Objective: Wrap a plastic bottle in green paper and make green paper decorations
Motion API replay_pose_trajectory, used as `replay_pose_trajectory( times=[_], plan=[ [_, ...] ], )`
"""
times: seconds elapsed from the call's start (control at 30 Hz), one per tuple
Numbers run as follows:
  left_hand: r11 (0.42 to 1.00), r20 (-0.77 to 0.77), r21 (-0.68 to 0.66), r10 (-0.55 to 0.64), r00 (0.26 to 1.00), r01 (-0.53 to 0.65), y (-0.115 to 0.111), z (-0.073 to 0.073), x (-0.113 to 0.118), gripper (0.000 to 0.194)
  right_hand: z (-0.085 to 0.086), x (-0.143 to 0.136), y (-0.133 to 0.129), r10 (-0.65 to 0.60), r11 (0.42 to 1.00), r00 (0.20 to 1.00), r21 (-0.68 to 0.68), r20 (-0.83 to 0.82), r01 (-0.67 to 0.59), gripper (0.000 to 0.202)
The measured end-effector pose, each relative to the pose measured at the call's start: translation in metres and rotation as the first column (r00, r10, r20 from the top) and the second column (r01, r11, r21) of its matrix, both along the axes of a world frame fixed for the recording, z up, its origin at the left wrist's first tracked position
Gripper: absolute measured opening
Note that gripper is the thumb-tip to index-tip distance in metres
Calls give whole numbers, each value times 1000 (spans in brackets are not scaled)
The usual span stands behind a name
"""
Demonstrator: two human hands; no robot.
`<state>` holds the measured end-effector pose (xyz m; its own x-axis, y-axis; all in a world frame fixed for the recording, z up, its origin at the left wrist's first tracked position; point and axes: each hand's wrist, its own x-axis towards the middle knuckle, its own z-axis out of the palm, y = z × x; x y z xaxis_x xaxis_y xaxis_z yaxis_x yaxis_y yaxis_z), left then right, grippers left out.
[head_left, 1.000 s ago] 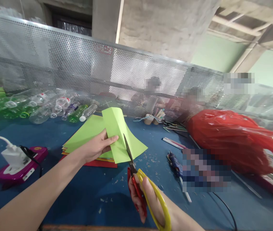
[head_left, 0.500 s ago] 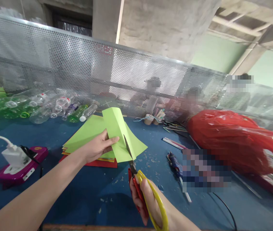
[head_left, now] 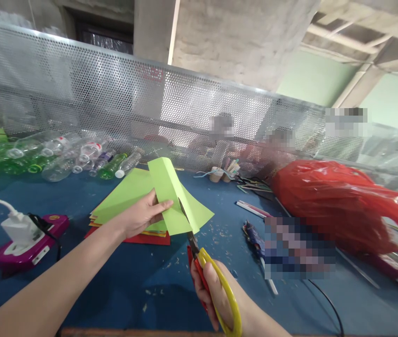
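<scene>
A folded light-green sheet (head_left: 176,217) is pinched between the thumb and fingers of my left hand (head_left: 146,210). My right hand (head_left: 216,290) is wrapped round the handles of scissors (head_left: 232,299), one handle yellow and one red. The dark blades point up and away from me, with the sheet between them at its lower right part. Beneath the sheet and my left hand lies a stack of coloured paper (head_left: 121,192), green on top with yellow and red edges showing.
Plastic bottles (head_left: 58,159) lie at the back left, near a purple power strip (head_left: 47,234) with a white plug. Cups of pens (head_left: 216,174), loose sticks and a red plastic bag (head_left: 332,201) are at the back and right. People show behind a perforated metal screen (head_left: 114,89).
The scissor handles have come slightly closer together as my right hand closes on them. My left hand still holds the sheet in nearly the same place.
</scene>
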<state>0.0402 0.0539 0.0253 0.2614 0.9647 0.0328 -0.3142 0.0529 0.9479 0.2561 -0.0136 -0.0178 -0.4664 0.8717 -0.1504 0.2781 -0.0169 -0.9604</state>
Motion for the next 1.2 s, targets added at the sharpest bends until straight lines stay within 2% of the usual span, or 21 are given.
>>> replay_pose_trajectory(
  times=[0.33,0.57,0.63,0.83,1.1,1.2],
  plan=[
    [1000,37,-18,17,999,-16,2,1,-2,45,3,0,1,19,999,999,30,31,-20,66],
    [977,219,-52,214,952,-207,5,0,4,42,11,2,0,115,991,991,54,67,-119,61],
    [974,233,-67,228,945,-218,5,0,3,42,14,6,0,178,981,980,55,86,-184,59],
    [992,83,-95,95,992,-87,3,2,-3,37,18,16,-3,260,957,953,94,157,-276,64],
    [995,29,-97,11,1000,-8,1,4,-6,30,26,8,-6,208,978,975,16,72,-210,62],
    [996,-8,-83,-40,999,39,-1,7,-10,31,28,9,-5,236,971,971,28,51,-237,65]
  ],
)
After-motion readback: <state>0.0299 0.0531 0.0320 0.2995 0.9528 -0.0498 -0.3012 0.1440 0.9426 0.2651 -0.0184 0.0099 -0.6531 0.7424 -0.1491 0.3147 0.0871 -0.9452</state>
